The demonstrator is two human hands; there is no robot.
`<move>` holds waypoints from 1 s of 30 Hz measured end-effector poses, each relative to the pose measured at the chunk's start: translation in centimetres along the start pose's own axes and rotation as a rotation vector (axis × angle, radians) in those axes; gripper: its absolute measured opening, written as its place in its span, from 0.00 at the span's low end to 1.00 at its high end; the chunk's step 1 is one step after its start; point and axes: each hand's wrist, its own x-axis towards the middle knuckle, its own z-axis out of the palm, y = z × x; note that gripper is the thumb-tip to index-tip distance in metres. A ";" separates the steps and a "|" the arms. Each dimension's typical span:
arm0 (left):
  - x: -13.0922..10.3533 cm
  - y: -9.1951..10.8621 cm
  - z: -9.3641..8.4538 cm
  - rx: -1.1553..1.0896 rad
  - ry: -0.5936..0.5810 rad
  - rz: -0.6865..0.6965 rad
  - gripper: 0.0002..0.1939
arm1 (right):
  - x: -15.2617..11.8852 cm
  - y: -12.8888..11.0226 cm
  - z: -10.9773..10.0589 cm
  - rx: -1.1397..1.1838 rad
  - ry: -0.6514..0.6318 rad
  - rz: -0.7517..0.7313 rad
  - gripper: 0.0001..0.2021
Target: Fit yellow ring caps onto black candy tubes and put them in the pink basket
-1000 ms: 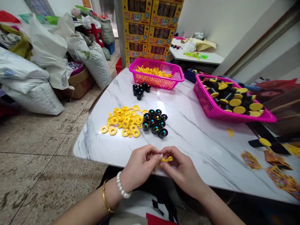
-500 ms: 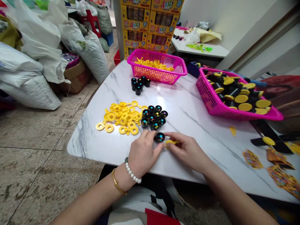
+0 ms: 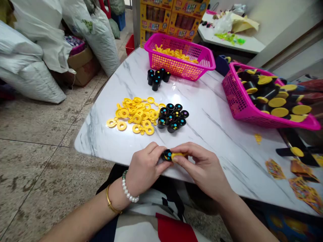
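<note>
Left fingers (image 3: 164,166) grip a black cup (image 3: 166,155) at the near edge of the worktop (image 3: 214,144), right fingers (image 3: 186,162) pinching a yellow piece (image 3: 176,156) by its rim, apparently not yet fitted; farther cups (image 3: 170,117) stand uncovered.

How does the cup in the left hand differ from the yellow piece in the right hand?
The cup is black and hollow, with coloured bits inside; the yellow piece looks thin and flat. The left hand holds the cup, while the right hand pinches the yellow piece. Both are held close together near the edge of the table.
</note>
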 end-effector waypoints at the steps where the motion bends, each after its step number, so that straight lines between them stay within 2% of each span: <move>1: 0.0 0.0 0.1 0.007 0.000 0.003 0.11 | 0.4 0.1 0.4 -0.013 -0.011 -0.028 0.07; 3: 0.0 0.0 0.1 0.023 -0.001 0.007 0.10 | 1.2 0.6 0.8 0.020 -0.039 0.016 0.12; 6: 0.0 0.0 0.1 0.045 -0.003 0.005 0.12 | 1.6 1.1 0.9 0.146 -0.077 0.221 0.23; 10: 0.0 0.0 0.0 0.042 -0.013 -0.010 0.14 | 1.3 1.4 0.9 0.301 -0.141 0.376 0.19; 16: 0.1 -0.2 -0.1 0.037 -0.030 0.000 0.14 | 1.2 1.4 1.2 0.309 -0.061 0.378 0.15; 20: 0.2 0.1 -0.4 0.004 -0.050 -0.023 0.12 | 1.5 0.7 1.1 0.226 -0.095 0.398 0.16; 25: 0.7 0.8 -1.9 -0.247 -0.127 -0.091 0.13 | 1.6 0.2 1.2 0.255 -0.147 0.420 0.16; 30: 1.6 0.9 -2.2 -0.400 -0.159 -0.181 0.11 | 1.3 0.5 1.5 0.277 -0.082 0.363 0.14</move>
